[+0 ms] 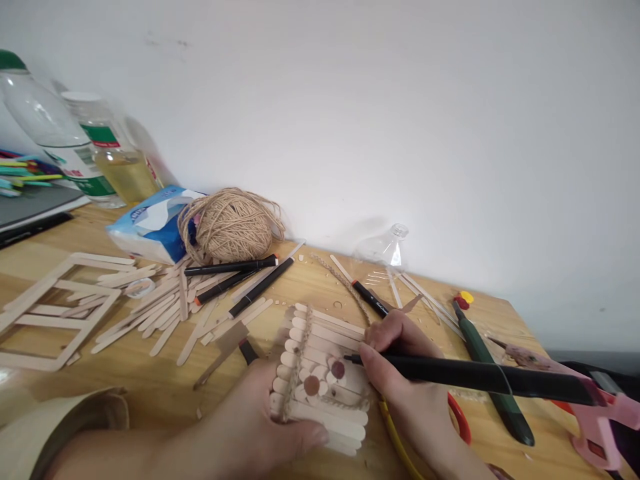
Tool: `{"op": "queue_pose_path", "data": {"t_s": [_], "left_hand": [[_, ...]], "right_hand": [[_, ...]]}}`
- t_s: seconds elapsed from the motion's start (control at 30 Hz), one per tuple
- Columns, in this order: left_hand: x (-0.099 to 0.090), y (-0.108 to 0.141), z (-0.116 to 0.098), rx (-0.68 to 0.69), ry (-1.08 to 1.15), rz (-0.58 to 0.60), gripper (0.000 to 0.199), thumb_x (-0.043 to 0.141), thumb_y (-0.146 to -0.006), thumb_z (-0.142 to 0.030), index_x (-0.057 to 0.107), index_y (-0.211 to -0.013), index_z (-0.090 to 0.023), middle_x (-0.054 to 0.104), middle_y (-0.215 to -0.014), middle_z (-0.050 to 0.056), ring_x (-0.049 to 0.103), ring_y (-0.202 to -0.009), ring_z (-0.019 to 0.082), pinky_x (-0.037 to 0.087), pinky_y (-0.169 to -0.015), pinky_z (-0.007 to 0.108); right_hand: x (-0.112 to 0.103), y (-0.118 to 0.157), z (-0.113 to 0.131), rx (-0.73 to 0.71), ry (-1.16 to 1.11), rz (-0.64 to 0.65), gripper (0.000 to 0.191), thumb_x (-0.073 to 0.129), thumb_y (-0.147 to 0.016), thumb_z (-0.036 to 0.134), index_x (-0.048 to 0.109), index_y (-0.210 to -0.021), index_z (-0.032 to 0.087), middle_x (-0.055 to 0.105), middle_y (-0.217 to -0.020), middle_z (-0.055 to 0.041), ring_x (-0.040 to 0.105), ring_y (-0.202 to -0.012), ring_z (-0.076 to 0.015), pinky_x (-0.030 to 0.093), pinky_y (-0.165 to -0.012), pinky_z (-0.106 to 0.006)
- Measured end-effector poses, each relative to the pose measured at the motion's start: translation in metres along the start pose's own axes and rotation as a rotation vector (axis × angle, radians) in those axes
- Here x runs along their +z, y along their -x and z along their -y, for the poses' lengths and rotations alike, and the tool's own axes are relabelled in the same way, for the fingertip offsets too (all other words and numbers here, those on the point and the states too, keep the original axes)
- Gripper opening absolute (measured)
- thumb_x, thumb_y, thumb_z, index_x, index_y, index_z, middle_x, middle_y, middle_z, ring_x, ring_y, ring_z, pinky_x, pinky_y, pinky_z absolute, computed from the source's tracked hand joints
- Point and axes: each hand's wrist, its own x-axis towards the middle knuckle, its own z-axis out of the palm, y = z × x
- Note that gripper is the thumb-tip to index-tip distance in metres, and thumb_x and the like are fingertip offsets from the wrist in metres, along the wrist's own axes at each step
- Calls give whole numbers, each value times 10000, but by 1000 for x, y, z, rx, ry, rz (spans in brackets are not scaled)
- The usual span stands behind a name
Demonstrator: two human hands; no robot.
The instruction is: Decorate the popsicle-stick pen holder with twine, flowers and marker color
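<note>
My left hand (pixel 265 417) grips the lower left side of a small panel (pixel 325 340) made of wooden craft sticks, with its thumb across the front. Twine runs down the panel's left part and along its lower edge, and two flowers with reddish-brown centres sit on it. In my right hand (pixel 405 373) a black marker (pixel 450 373) is pinched, its dark tip over the panel just above the flowers. Whether the tip touches the wood cannot be made out.
Loose craft sticks (pixel 165 307), a stick frame (pixel 65 287), black markers (pixel 263 287) and a twine ball (pixel 233 227) lie left. Behind stand a tissue pack (pixel 150 223) and bottles (pixel 125 170). Right are a green-handled tool (pixel 495 373), a pink glue gun (pixel 590 427) and scissors (pixel 460 417).
</note>
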Motion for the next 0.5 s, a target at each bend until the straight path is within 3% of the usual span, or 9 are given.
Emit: {"op": "queue_pose_path", "data": {"t_s": [0.3, 0.5], "left_hand": [[0, 1, 0, 31, -11, -7, 221, 695, -677, -181, 645, -891, -199, 712, -858, -7, 648, -900, 209, 502, -811, 298], [-1, 0, 2, 10, 2, -6, 260, 687, -680, -161, 655, -935, -200, 715, -861, -4, 644, -948, 224, 502, -820, 299]], "right_hand": [[-1, 1, -3, 1, -17, 2, 242, 619, -760, 257, 439, -604, 216, 417, -555, 54, 368, -504, -102, 301, -454, -219], [-2, -2, -2, -28, 12, 35, 236, 614, -767, 239, 439, -609, 220, 421, -549, 61, 373, -497, -94, 305, -444, -201]]}}
